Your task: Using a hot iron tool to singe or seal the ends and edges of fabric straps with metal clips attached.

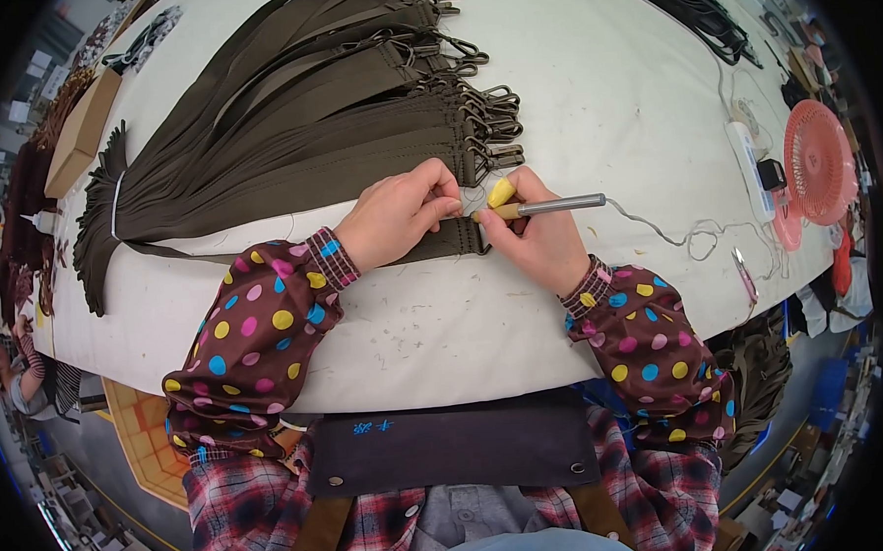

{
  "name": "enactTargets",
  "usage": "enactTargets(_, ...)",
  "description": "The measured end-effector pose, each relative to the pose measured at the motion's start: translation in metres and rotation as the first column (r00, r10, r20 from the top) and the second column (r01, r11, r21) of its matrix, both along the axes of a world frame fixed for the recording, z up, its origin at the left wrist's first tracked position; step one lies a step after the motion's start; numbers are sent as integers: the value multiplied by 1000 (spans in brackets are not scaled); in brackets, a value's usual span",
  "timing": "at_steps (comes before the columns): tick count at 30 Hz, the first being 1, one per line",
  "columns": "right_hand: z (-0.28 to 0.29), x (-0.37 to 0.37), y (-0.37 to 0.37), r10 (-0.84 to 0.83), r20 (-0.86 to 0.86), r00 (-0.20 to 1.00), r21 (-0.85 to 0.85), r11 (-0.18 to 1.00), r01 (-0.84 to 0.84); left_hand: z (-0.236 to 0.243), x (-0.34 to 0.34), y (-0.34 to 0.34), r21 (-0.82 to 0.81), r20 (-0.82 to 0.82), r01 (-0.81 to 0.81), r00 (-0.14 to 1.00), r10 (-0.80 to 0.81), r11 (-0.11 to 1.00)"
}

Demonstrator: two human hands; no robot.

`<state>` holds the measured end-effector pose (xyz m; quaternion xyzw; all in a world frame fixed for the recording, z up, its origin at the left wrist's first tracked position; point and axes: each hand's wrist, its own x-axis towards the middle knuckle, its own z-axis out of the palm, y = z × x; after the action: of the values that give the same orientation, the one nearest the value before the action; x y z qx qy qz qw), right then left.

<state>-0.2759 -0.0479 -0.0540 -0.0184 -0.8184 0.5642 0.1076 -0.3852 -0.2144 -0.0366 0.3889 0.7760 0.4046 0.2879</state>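
Observation:
A bundle of dark olive straps (pixel 220 167), tied with a pale band at the left, fans out toward several black metal hooks (pixel 494 116). My left hand (pixel 399 213) rests over one strap end, fingers pinched at loose threads; what exactly they grip is too small to tell. Just beside it, my right hand (pixel 535 237) grips a pen-like tool (pixel 564 203) with a silvery barrel and grey cord, its tip at that strap end. A yellow cover (pixel 500 191) is on my right index finger.
A pink fan (pixel 813 166), white power strip (pixel 745 169) and small snips (pixel 743 272) sit at the right. A cardboard box (pixel 79 136) and dark cords (pixel 696 8) lie farther back. An orange crate (pixel 138 441) stands below the table; another person (pixel 17 378) is at far left.

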Motion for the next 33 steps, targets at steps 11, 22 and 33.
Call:
enactTargets(11, 2, 5, 3, -61, -21, 998, -134, 989, 58, 12, 12, -3, -148, -328, -18, 944, -32, 989)
enactTargets(22, 3, 12, 2, -76, -104, 992, -166, 984, 58, 15, 15, 4, -214, -262, -3, 964, -54, 977)
enactTargets(33, 0, 12, 1, -39, -84, 996, -240, 971, 18, 7, 10, 7, -44, -76, -113, 991, 109, 993)
